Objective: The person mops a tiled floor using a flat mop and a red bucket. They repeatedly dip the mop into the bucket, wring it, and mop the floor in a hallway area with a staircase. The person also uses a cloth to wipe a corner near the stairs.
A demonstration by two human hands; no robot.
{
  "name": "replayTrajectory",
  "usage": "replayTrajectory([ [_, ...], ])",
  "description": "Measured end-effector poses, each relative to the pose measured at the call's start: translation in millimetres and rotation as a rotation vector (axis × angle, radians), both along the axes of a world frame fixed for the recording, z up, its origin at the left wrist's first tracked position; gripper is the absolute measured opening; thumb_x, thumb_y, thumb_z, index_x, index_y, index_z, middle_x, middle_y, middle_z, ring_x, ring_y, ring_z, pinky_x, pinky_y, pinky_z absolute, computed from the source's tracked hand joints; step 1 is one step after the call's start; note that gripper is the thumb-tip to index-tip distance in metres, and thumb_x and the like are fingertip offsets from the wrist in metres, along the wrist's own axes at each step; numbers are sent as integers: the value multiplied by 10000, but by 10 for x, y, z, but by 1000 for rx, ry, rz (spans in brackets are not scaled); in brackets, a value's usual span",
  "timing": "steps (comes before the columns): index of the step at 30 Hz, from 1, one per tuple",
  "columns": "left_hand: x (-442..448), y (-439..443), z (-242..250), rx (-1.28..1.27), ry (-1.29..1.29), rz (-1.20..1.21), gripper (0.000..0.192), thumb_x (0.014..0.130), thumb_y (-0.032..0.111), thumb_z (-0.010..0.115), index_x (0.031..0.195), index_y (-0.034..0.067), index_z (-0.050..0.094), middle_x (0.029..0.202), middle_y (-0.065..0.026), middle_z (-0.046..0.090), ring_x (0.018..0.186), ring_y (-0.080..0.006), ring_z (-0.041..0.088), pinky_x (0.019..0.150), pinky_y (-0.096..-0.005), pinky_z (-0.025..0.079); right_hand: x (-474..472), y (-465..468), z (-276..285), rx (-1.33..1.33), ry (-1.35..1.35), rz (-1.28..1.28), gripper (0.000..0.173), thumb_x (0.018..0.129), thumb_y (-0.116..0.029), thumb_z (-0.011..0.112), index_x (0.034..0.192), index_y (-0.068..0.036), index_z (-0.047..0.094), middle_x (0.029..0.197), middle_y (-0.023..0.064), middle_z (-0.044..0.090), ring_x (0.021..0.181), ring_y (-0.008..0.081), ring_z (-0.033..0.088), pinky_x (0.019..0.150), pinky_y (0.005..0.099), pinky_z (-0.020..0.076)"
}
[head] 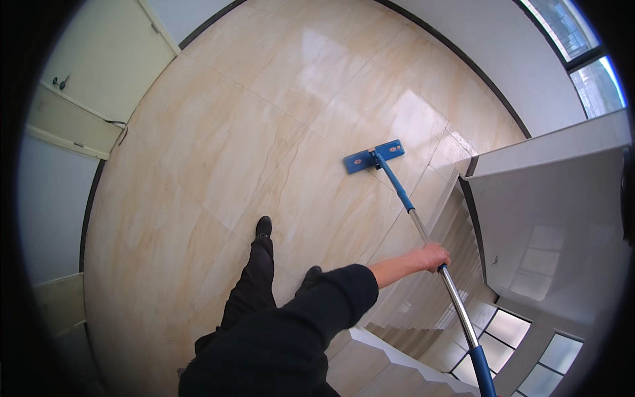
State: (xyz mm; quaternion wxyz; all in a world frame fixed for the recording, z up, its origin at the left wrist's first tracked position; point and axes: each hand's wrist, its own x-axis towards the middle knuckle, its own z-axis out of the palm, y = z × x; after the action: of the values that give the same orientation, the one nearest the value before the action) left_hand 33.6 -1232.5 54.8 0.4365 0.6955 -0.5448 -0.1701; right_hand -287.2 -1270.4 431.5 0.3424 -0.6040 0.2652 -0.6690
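Note:
My left hand (pixel 436 256), reaching across from a black sleeve pushed up the forearm, is closed around the metal pole of a flat mop (pixel 459 302). Below the hand in the picture, the pole runs to a blue grip (pixel 481 369) at the bottom edge. Its other end joins a blue, rectangular mop head (pixel 361 161) through a swivel joint. That head lies flat on the glossy beige tile floor (pixel 223 149), and its underside is hidden. My right hand is out of view.
Stairs descend at the right (pixel 441 233), beside a glossy white panel (pixel 545 213); more steps (pixel 367 372) show at bottom centre. Cream doors (pixel 109 54) stand at the left. Dark skirting (pixel 466 57) edges the walls. My black shoe (pixel 264 226) is on the tiles.

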Motion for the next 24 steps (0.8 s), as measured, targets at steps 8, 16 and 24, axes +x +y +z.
replayTrajectory([
  [8,742,707,141,-234,45,376,101,606,153,614,644,164,521,698,-13,519,761,-213,548,687,-369,388,1366,-17,399,259,-80,407,272,777,-294,502,922,-78,584,569,29,492,504,167,480,523,341,431],
  [16,2160,2894,267,-248,64,958,92,666,92,571,686,131,490,719,-29,506,777,-221,538,729,-343,364,3816,554,356,218,167,1119,535,808,-163,566,1286,-13,380,681,18,404,600,77,390,652,225,390],
  [24,2072,5320,324,-158,-47,1547,252,605,95,686,741,130,477,705,-20,521,720,-238,546,680,-359,362,6038,2340,158,298,298,1785,555,797,-99,507,1306,10,313,658,19,359,578,80,373,611,204,377],
])
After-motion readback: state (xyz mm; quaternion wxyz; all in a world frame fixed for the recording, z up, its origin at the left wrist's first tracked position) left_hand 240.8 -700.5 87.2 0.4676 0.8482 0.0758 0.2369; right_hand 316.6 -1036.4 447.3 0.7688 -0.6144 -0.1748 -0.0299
